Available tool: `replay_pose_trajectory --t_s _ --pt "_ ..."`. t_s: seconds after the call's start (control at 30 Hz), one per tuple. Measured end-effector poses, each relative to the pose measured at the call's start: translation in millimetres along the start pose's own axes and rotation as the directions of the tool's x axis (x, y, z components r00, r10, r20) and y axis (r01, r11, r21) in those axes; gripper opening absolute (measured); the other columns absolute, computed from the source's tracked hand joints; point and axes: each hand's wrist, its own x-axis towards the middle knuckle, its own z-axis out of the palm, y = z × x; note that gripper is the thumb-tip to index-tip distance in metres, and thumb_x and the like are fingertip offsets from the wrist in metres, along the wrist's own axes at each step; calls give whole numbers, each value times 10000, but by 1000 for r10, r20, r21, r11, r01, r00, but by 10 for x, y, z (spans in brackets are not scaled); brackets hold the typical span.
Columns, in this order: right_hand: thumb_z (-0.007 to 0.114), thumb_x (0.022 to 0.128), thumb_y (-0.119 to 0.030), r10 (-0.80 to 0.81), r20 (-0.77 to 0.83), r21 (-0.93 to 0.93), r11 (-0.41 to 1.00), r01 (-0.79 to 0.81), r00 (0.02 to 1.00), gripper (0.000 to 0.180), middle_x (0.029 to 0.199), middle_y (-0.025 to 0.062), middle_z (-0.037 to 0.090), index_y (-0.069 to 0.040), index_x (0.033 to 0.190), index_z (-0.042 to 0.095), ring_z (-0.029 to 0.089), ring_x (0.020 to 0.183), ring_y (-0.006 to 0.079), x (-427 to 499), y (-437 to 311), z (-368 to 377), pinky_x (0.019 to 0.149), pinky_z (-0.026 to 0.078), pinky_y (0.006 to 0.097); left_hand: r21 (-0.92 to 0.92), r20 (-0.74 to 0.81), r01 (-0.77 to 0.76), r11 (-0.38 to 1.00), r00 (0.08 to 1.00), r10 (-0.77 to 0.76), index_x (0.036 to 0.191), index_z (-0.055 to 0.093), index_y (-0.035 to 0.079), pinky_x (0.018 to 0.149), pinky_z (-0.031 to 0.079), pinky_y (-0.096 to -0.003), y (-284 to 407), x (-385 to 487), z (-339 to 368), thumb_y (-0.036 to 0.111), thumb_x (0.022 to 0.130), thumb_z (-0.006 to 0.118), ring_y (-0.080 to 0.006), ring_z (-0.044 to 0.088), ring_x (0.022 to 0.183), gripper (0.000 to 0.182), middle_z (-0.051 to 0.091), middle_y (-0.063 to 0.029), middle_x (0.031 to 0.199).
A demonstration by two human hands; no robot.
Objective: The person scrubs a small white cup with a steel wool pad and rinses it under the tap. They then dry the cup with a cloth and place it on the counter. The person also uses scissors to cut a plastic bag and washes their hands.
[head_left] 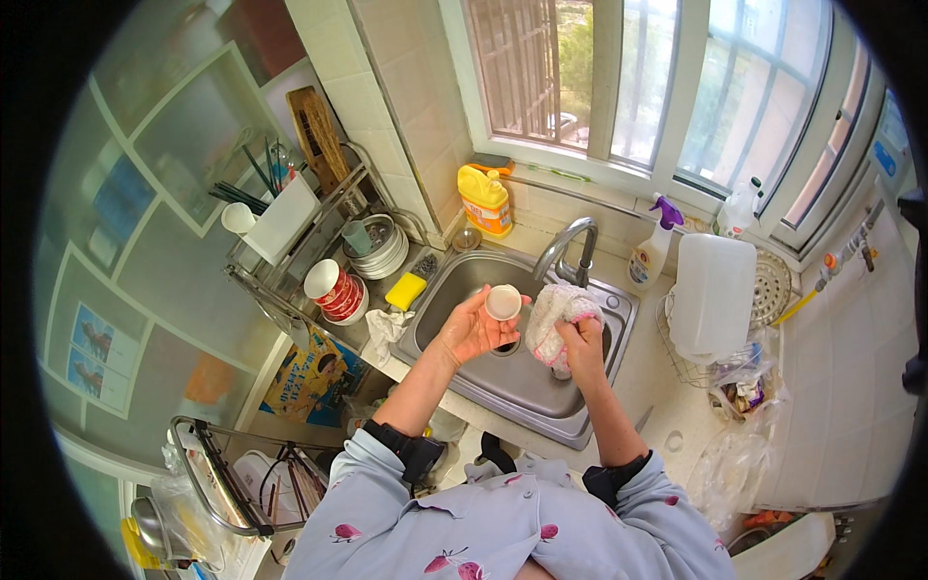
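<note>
Over the stainless steel sink (522, 384), my left hand (478, 326) holds a small round whitish lid or shallow cup (503, 302) with its face turned up. My right hand (582, 337) grips a white cloth with pink edging (554, 319), bunched up just to the right of the lid. A shiny object (562, 373) shows partly under the cloth; what it is cannot be told. The curved metal faucet (580, 250) stands behind the cloth. The drain is partly visible below my left hand.
Left of the sink are a yellow sponge (406, 291), a white rag (388, 333), red-patterned bowls (341, 297) and stacked plates (384, 254). A yellow jug (484, 203) stands behind. At right are a spray bottle (652, 246), a translucent container (714, 293) and a knife blade (644, 418).
</note>
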Motion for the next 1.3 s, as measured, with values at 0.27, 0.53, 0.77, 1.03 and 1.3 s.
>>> replay_pose_trajectory --t_s 0.27,0.53,0.77,1.03,1.3 --pt "573 715 -29 -245 316 -705 587 399 917 154 899 211 639 41 832 644 590 876 395 -29 -106 187 767 449 483 229 0 -74 971 997 76 1252 483 21 901 478 -374 -252 156 -69 413 965 457 -209 595 1049 487 602 -113 1161" --pt "587 733 -37 -170 74 -691 701 174 983 94 748 177 631 30 779 634 598 689 334 36 118 134 622 452 412 653 -173 -181 735 910 378 1196 555 64 809 507 -281 -257 211 -65 230 931 558 -144 595 926 313 608 -47 1050" --pt "595 843 -75 62 11 82 995 -63 998 118 657 -4 528 16 769 583 468 611 81 68 221 -17 538 382 303 997 72 -47 -57 764 641 1250 449 22 803 503 -306 -237 149 109 71 690 759 -192 577 910 642 548 -98 1043" --pt "580 903 -116 65 -141 153 987 -43 988 144 778 10 614 19 919 626 520 658 76 109 256 118 581 434 256 944 142 -305 129 724 675 1286 334 26 832 486 -304 -544 278 159 -13 655 763 -184 556 982 764 531 -97 1076" --pt "452 988 -156 142 -4 302 944 -134 990 258 1025 55 627 7 1149 571 594 876 117 29 343 141 770 488 264 955 144 -279 101 733 665 1300 359 23 794 493 -293 -567 249 164 -111 634 724 -174 574 940 772 532 -98 1086"
